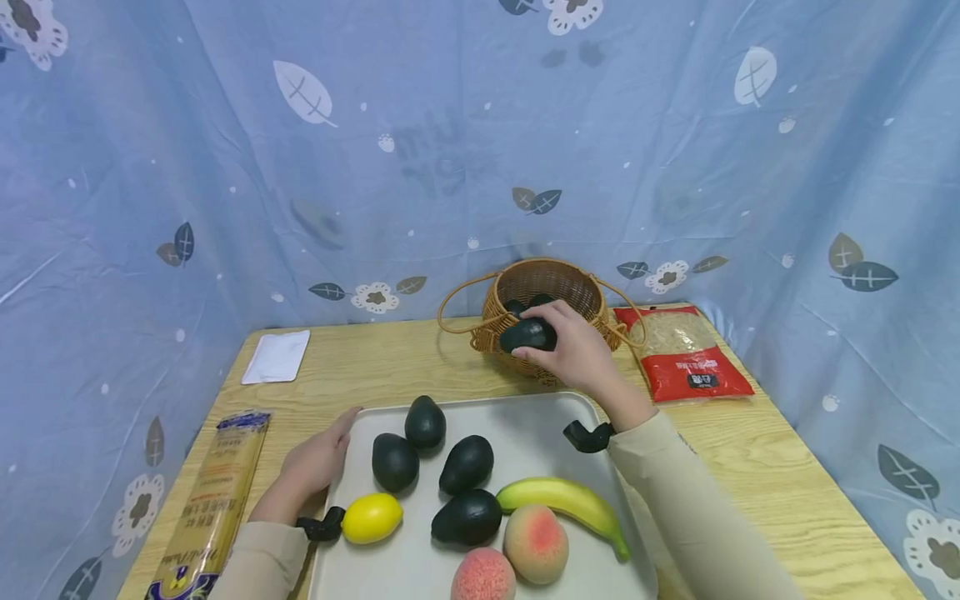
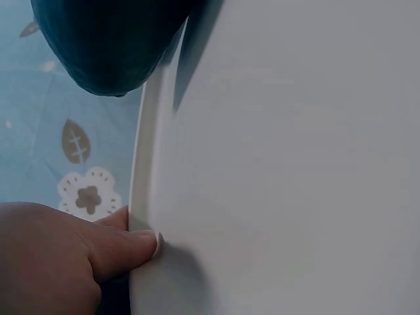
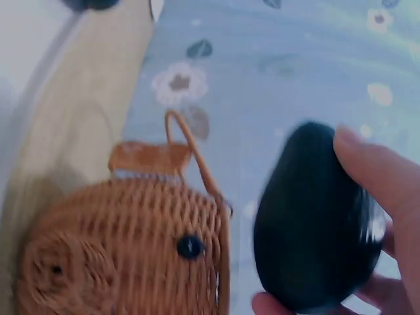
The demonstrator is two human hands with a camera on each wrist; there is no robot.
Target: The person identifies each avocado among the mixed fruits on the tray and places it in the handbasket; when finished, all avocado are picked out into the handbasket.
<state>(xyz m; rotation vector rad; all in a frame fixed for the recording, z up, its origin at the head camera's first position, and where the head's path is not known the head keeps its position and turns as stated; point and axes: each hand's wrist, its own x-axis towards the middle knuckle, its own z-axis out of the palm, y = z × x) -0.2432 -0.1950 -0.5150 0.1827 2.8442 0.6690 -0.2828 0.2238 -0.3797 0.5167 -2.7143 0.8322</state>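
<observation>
Right hand [image 1: 577, 354] grips an avocado [image 1: 528, 335] at the wicker basket [image 1: 570, 287] rim — basket contents mostly hidden. Left hand [image 1: 318, 458], fingers straight, rests on the tray [image 1: 525, 425] edge.

from my remote seat the head view was evenly bright with soft shadows, and bowed at its edges. the right wrist view was smeared by motion blur; the left wrist view looked dim and soft.

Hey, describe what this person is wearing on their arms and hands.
Both arms are in long beige sleeves: left sleeve, right sleeve. A small black device sits at each wrist, left and right. The left hand and right hand are bare, with no gloves or rings visible.
</observation>
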